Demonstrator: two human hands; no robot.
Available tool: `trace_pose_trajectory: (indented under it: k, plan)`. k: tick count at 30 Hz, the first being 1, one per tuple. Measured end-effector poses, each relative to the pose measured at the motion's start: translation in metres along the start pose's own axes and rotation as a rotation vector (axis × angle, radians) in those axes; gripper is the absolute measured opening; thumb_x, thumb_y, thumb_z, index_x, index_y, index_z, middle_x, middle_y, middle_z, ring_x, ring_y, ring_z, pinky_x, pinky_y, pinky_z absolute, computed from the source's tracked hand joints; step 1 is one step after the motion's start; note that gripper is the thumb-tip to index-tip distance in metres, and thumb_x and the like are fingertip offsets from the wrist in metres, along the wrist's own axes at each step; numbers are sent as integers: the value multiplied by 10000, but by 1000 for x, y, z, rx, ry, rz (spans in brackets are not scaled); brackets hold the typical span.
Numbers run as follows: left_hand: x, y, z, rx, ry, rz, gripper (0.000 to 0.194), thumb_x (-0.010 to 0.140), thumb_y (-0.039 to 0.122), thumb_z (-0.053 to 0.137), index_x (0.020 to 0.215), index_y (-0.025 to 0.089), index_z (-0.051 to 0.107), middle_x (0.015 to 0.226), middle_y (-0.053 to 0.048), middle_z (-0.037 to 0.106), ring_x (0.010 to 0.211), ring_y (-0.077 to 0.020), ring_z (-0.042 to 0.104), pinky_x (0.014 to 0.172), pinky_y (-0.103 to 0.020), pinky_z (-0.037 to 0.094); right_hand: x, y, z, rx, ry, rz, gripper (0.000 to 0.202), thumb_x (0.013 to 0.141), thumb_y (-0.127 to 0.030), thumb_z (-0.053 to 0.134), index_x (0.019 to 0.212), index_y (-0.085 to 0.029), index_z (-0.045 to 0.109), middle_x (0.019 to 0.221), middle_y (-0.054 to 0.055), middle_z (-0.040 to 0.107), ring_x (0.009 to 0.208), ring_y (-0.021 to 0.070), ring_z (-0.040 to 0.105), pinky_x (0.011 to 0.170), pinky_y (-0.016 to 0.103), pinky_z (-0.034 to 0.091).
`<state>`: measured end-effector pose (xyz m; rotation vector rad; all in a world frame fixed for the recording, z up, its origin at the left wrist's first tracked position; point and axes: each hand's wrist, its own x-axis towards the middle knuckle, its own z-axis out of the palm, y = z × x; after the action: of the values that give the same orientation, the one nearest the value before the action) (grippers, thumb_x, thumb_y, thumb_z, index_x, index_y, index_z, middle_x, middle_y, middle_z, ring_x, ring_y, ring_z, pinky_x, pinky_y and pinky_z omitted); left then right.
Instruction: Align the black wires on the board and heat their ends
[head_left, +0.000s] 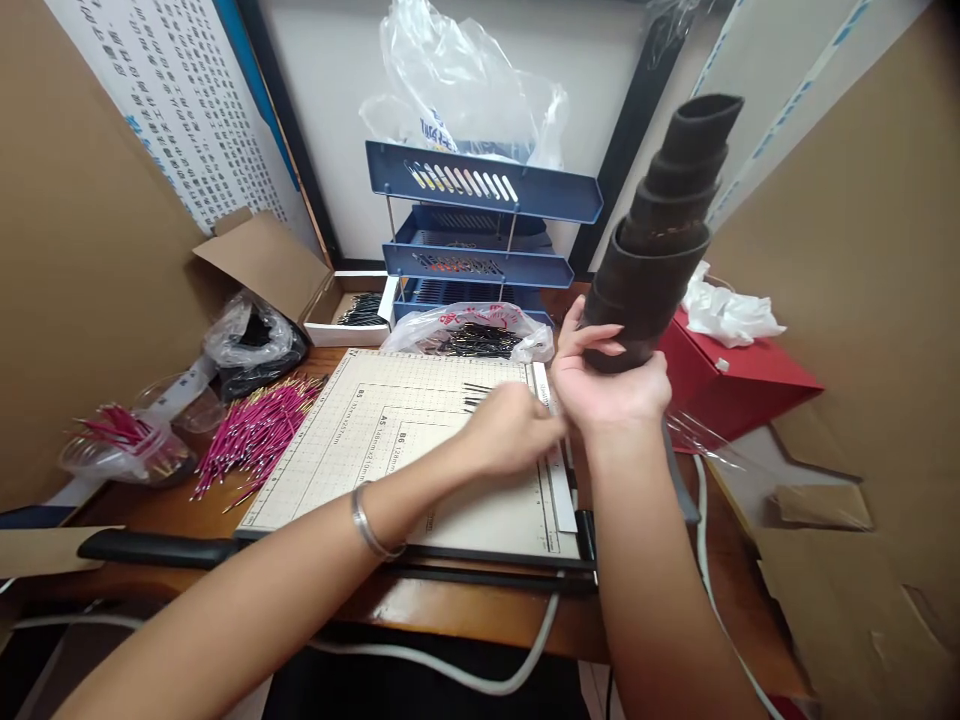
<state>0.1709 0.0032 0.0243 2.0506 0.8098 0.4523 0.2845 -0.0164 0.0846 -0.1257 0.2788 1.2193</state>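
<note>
My right hand holds up a thick black roll, its layers stepped out like a telescope towards the top. The fingers wrap its lower end, and the roll leans to the right. Over the right side of a paper trimmer is my left hand, a silver bracelet on its wrist. Its fingers are curled together and slightly blurred; whatever they may grip is hidden. Several short thin black pieces lie on the gridded board just beyond it. The trimmer's black handle sticks out at the left.
Magenta pins with gold-coloured ends are heaped left of the trimmer, beside a plastic tub. Behind stand a cardboard box, a bag of black pieces and a blue tray rack. A red box is right.
</note>
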Motion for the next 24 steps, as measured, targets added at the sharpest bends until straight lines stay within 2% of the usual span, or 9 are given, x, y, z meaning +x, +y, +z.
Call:
trace_pose_trajectory:
  k: [2,5,6,8,10,12,14,20,24]
  plan:
    - [-7,-13,-21,139,144,-105,686,1019,576,565,441,227,446,438,12,411,466,-130,389,559,-334,375,5,-11,-4,47,44,24,739,1076,-735,217,1291,-150,614,1159,166,704,513,46,531,375,145,520]
    - [-10,-32,-43,299,266,-100,719,1014,503,593,444,242,242,445,44,262,494,-121,225,573,-333,257,11,-19,-13,69,126,7,810,1057,-784,196,1322,-134,600,1230,191,704,428,2,431,334,119,472]
    - [-9,-37,-47,371,271,-76,690,1014,479,593,459,243,257,461,38,294,509,-129,249,592,-334,271,12,-21,-16,66,149,-3,828,1051,-797,192,1317,-128,599,1242,197,703,410,-11,396,331,109,462]
    - [-9,-48,-53,510,264,4,526,985,450,631,547,237,433,575,0,499,597,-166,414,654,-339,352,14,-23,-21,50,173,-27,835,1050,-798,170,1292,-123,598,1239,198,711,395,-25,364,338,96,457]
    - [-6,-59,-56,596,211,98,276,973,433,638,812,210,654,857,-67,711,828,-230,591,794,-372,454,15,-24,-25,12,194,-47,827,1054,-779,133,1252,-125,599,1175,179,732,394,-19,378,336,99,455]
    - [-3,-67,-59,614,117,164,318,996,457,608,1123,186,715,1162,-112,759,1074,-280,632,976,-425,482,16,-26,-27,-44,218,-58,803,1062,-735,92,1207,-130,600,1084,150,746,391,-5,389,319,112,443]
    - [2,-72,-62,609,52,167,443,1014,527,583,1254,179,716,1309,-130,732,1192,-308,615,1068,-458,463,17,-29,-28,-82,234,-57,773,1070,-691,75,1163,-136,604,1026,130,746,383,-2,380,309,115,427]
    - [4,-61,-63,635,-4,20,443,942,607,692,1028,182,782,1048,-118,789,1022,-307,650,891,-414,466,20,-37,-31,-15,269,-97,720,1073,-697,144,1036,-161,623,944,121,732,423,18,468,332,84,409]
    - [-8,-48,-53,669,-38,-50,349,942,536,699,900,202,790,933,-115,784,977,-316,654,810,-401,432,18,-43,-31,-16,248,-59,664,1083,-654,164,1050,-179,627,934,104,754,380,6,401,321,85,403]
